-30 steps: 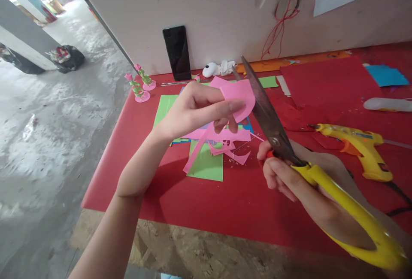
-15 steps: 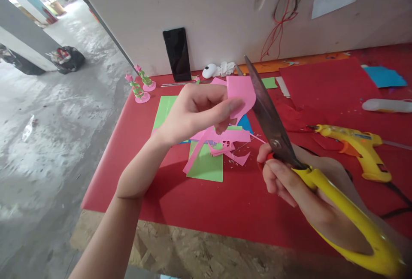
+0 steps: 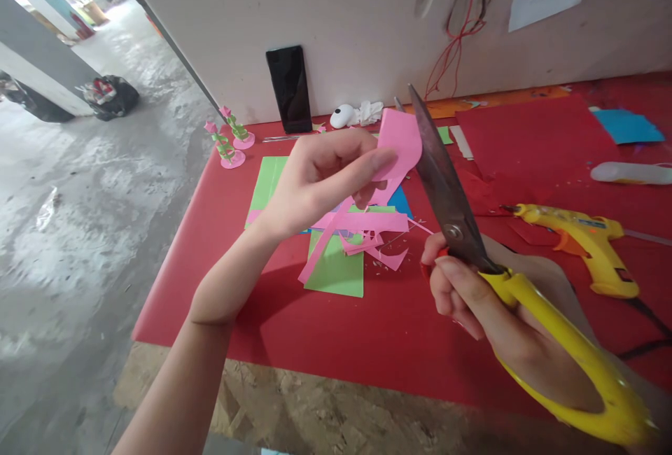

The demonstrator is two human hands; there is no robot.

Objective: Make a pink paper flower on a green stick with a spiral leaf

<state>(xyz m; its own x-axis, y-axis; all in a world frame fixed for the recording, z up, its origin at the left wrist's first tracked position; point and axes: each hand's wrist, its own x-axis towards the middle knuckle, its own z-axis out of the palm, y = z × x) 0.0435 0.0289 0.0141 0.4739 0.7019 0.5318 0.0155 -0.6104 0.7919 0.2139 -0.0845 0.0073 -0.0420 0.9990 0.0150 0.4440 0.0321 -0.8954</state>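
Pinched between the thumb and fingers of my left hand (image 3: 336, 175) is a piece of pink paper (image 3: 402, 134) with a rounded lower right edge. My right hand (image 3: 488, 294) grips a pair of scissors (image 3: 446, 196) with yellow and red handles. Their dark blades point up and away, lying against the right edge of the pink paper. Both tips stand slightly apart above it. Below the hands, pink paper strips and offcuts (image 3: 388, 222) lie over a green paper sheet (image 3: 336, 276), with a bit of blue paper under them.
Two small pink-and-green paper flowers (image 3: 228, 148) stand at the back left. A phone (image 3: 290, 89) leans on the white wall. At the right are a yellow glue gun (image 3: 582, 238) with a cable, a red sheet (image 3: 535, 134), blue paper (image 3: 630, 125) and a white tool (image 3: 633, 172).
My left hand has tilted the pink paper and shifted it slightly up and right. The scissors have moved a little to the right and remain at the paper's edge.
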